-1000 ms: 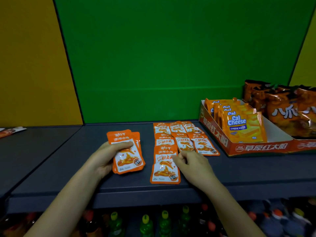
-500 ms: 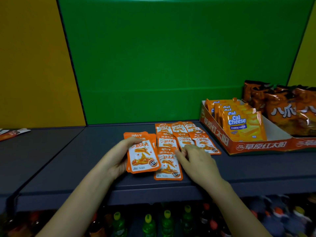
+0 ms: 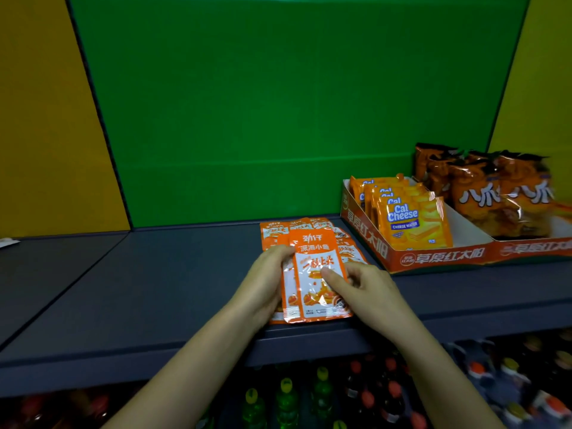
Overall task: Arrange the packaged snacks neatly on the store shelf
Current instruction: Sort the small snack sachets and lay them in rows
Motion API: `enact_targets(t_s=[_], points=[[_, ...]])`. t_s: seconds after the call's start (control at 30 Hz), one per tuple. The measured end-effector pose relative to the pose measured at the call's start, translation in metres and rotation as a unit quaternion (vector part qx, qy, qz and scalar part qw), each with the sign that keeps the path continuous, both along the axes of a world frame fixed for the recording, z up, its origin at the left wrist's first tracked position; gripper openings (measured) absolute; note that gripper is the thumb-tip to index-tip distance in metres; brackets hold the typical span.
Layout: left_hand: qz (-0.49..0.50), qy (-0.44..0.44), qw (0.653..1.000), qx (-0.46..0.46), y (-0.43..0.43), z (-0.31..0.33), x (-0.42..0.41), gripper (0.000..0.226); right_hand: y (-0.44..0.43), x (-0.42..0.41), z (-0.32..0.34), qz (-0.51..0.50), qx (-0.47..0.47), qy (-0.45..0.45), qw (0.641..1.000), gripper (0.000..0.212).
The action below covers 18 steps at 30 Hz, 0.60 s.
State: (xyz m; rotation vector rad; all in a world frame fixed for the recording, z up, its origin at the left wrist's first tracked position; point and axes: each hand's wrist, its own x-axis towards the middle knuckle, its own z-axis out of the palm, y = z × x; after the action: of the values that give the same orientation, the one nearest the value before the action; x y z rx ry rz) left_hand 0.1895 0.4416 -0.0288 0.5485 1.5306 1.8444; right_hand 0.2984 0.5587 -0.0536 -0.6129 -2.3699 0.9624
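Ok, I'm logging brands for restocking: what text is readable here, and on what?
"Cal Cheese", "CHEESE WAFER": front wafer pack.
"草原红太阳": orange display tray.
"劲仔", "深海小鱼": top fish-snack packet.
Chip bags: large white characters, too blurred to read.
Small print everywhere: unreadable.

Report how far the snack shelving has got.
Done: several orange packets lie side by side on the shelf, beside the tray of Cal Cheese wafers. In hand: the left hand grips a stack of packets and the right hand pinches its top one. Left: laying that stack out in line with the others.
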Motion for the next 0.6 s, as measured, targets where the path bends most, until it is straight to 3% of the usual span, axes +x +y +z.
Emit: enact_targets(t_s=[0.1, 0.17, 0.23, 0.43, 0.6], points=[[-0.003, 0.103, 0.994, -0.044, 0.005, -0.002, 0.0, 0.012, 0.013, 0.011, 0.0, 0.004, -0.04, 0.023, 0.999, 0.063], [0.002, 0.172, 0.983, -0.061, 0.005, -0.002, -0.003, 0.014, 0.021, 0.018, 0.001, 0.001, -0.076, 0.034, 0.997, 0.048], [0.014, 0.19, 0.98, -0.066, 0.004, -0.002, -0.006, 0.015, 0.03, 0.024, 0.0, -0.011, -0.086, 0.028, 0.996, 0.04], [0.078, 0.283, 0.946, -0.139, 0.01, -0.008, -0.01, 0.023, 0.048, 0.034, -0.005, -0.065, -0.008, -0.06, 0.996, 0.037], [0.134, 0.449, 0.857, -0.215, 0.019, -0.016, -0.009, 0.021, 0.051, 0.032, -0.005, -0.067, 0.056, -0.1, 0.991, 0.039]])
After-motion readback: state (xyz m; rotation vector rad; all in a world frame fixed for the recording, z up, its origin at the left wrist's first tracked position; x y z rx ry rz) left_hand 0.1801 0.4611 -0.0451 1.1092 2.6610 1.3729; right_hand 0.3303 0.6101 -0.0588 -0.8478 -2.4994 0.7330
